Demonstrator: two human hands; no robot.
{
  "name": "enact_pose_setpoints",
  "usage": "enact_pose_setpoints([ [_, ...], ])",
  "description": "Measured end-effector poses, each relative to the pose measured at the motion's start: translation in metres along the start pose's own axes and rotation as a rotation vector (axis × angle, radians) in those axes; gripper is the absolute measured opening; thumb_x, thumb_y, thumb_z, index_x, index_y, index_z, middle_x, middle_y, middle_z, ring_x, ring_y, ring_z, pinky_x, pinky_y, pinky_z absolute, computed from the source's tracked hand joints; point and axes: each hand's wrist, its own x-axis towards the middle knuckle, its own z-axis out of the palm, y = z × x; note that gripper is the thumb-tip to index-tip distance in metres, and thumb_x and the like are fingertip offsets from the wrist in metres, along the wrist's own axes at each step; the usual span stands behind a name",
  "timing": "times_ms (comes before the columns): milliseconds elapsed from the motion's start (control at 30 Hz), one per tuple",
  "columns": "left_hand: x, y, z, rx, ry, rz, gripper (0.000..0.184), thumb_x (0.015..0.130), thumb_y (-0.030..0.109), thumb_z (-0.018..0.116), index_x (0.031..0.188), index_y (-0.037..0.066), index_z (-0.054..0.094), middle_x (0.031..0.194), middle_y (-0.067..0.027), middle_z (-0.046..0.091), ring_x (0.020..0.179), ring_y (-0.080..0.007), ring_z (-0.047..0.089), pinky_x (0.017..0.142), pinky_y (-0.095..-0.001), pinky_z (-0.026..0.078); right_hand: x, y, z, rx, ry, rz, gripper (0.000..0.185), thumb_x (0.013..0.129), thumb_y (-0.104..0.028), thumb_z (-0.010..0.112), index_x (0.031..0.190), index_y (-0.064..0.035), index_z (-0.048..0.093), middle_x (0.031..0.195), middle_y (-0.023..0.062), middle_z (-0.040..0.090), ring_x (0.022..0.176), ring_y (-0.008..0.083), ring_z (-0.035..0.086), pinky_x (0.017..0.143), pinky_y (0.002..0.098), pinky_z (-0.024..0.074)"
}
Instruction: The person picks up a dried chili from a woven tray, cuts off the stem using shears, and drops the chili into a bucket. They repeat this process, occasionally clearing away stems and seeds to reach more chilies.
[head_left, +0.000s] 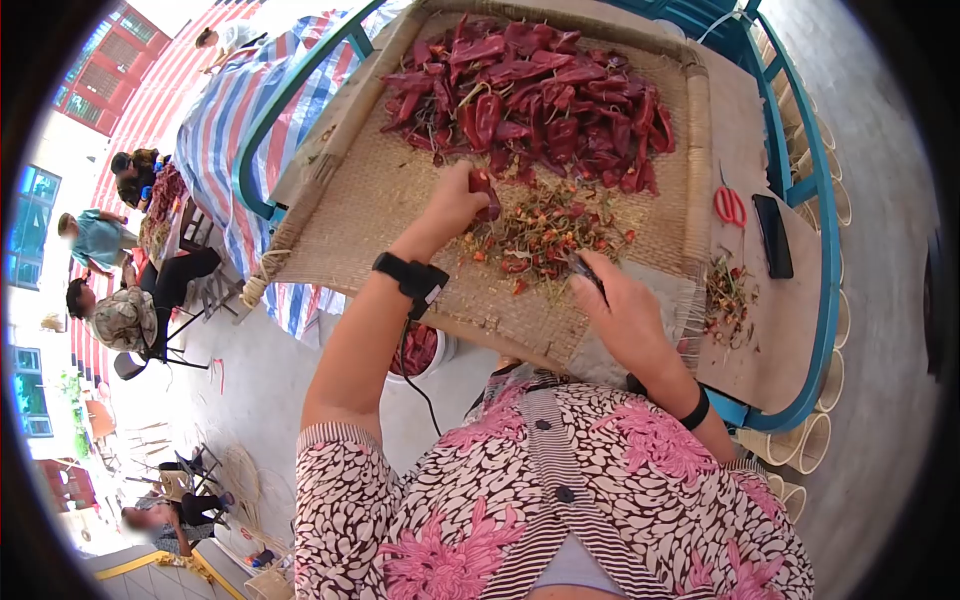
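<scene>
From the trimmings heap [555, 225], a bucket [446, 352] sits at eight o'clock, partly hidden by the woven tray [345, 225]. At five, the right hand [622, 308] curls round a dark tool [592, 278], its tip obscured; at nine, the left hand [460, 203] closes on a red pepper [488, 196]. Scissors [730, 207] and phone [772, 237] lie at three, the pepper pile [540, 95] at twelve.
</scene>
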Motion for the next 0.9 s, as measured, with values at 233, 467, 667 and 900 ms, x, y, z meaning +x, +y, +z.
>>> enact_pose_setpoints([
  [233,-0.041,0.028,-0.009,-0.964,-0.111,-0.294,0.024,0.092,0.002,0.052,0.115,0.006,0.050,0.104,-0.0052,0.058,0.089,-0.0145,0.059,0.073,-0.0280,0.051,0.004,0.005,0.007,-0.018,-0.057,-0.050,0.037,0.095,-0.034,0.054,0.121,-0.0070,0.056,0.096,0.0162,0.066,0.086,0.0364,0.064,0.071,0.0440,0.0493],
  [467,-0.084,0.054,0.007,-1.309,-0.130,-0.334,0.022,0.096,0.007,0.051,0.118,0.004,0.053,0.102,-0.0043,0.061,0.087,-0.0133,0.059,0.073,-0.0273,0.051,0.006,-0.010,0.011,-0.004,0.112,-0.190,0.037,0.092,-0.032,0.059,0.120,-0.0076,0.057,0.096,0.0138,0.066,0.080,0.0316,0.065,0.066,0.0403,0.0503],
  [667,-0.104,0.068,0.020,-1.350,-0.082,-0.297,0.024,0.098,0.009,0.051,0.121,0.005,0.054,0.102,-0.0040,0.062,0.085,-0.0121,0.059,0.071,-0.0270,0.050,0.006,-0.011,0.009,-0.021,0.131,-0.247,0.038,0.089,-0.030,0.063,0.120,-0.0075,0.059,0.096,0.0131,0.066,0.080,0.0306,0.066,0.065,0.0390,0.0504],
  [900,-0.121,0.073,0.022,-1.287,-0.218,-0.176,0.040,0.099,0.013,0.052,0.137,0.005,0.045,0.102,-0.0025,0.060,0.082,-0.0088,0.054,0.069,-0.0240,0.043,0.004,-0.010,0.010,0.043,0.061,-0.203,0.040,0.089,-0.031,0.063,0.121,-0.0059,0.060,0.095,0.0143,0.067,0.082,0.0305,0.066,0.067,0.0381,0.0502],
])
